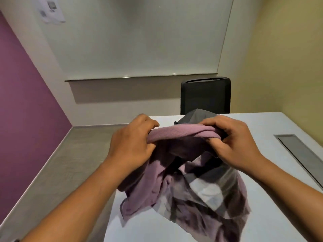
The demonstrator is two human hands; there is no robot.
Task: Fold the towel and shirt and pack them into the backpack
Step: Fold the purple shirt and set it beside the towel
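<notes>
A mauve shirt (176,133) is lifted above the white table (272,130), its upper edge bunched between my hands. My left hand (131,142) grips the left end and my right hand (234,142) grips the right end. The rest of the shirt hangs down in loose folds onto the table. Under and beside it lies a grey and white checked towel (206,191), crumpled and partly covered by the shirt. A dark grey backpack (195,117) shows just behind the shirt, mostly hidden by the cloth and my hands.
A black office chair (206,96) stands behind the far edge of the table. A grey metal cable hatch (300,152) is set into the table on the right. The table's left edge drops to a grey floor (70,163). A whiteboard (139,41) covers the far wall.
</notes>
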